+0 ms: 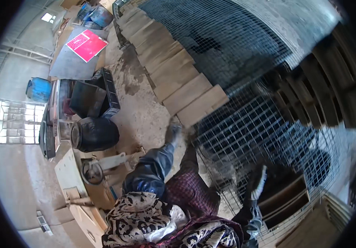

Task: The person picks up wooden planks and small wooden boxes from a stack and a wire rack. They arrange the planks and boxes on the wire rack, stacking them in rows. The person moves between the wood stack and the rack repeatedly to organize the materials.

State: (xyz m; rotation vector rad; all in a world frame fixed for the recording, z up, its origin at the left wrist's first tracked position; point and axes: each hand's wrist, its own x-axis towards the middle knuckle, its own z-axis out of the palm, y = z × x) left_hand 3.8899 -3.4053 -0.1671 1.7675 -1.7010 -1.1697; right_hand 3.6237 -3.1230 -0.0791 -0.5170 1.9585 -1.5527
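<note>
My left hand (174, 130), in a grey glove below a dark shiny sleeve, is at the near end of a row of flat brown rectangular boards (203, 105). Its fingers are blurred, and whether they touch the last board cannot be made out. The boards overlap along the left edge of a dark wire mesh panel (244, 128). Over the nearer part of the mesh, to the right, is my right hand (259, 182), pale-gloved and seen edge-on. Its fingers look stretched out, with nothing visible in them.
Wooden pallets (318, 89) stand at the right, and a slatted wooden crate (287, 200) lies nearer. Left of the boards are a black barrel (95, 134), dark crates (89, 98) and a blue drum (39, 89). A pink sheet (87, 44) lies on a grey board farther back.
</note>
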